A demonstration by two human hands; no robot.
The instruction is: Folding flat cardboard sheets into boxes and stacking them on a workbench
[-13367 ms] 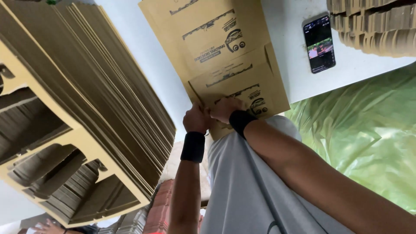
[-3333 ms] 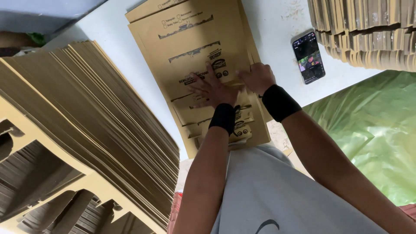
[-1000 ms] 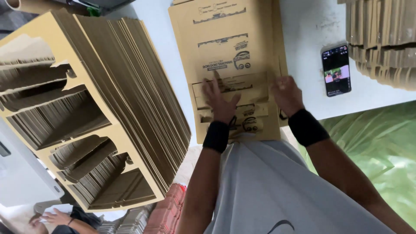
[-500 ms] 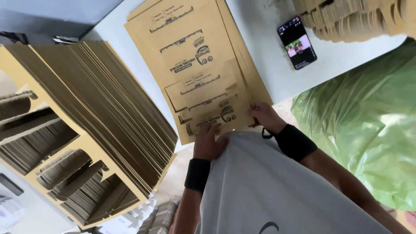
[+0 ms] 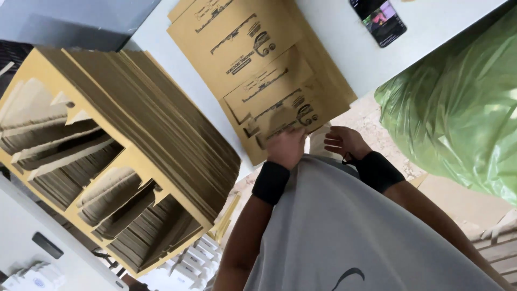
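A flattened brown cardboard box (image 5: 258, 64) with black print lies on the white table (image 5: 431, 21). A smaller folded flap (image 5: 280, 102) sits on its near end. My left hand (image 5: 285, 148), black wristband on the wrist, grips the near edge of the cardboard with the fingers curled over it. My right hand (image 5: 344, 143), also with a black wristband, hovers just off that near edge, fingers loosely apart and holding nothing that I can see. My grey shirt hides the space below both hands.
A tall stack of flat die-cut cardboard sheets (image 5: 124, 156) stands at the left. A phone (image 5: 379, 19) with a lit screen lies on the table at the far right. A green plastic bag (image 5: 463, 108) bulges at the right, beside the table edge.
Both hands have drawn back from flat on the cardboard to its near edge. The right hand has come off the edge since half a second ago. The view has swung.
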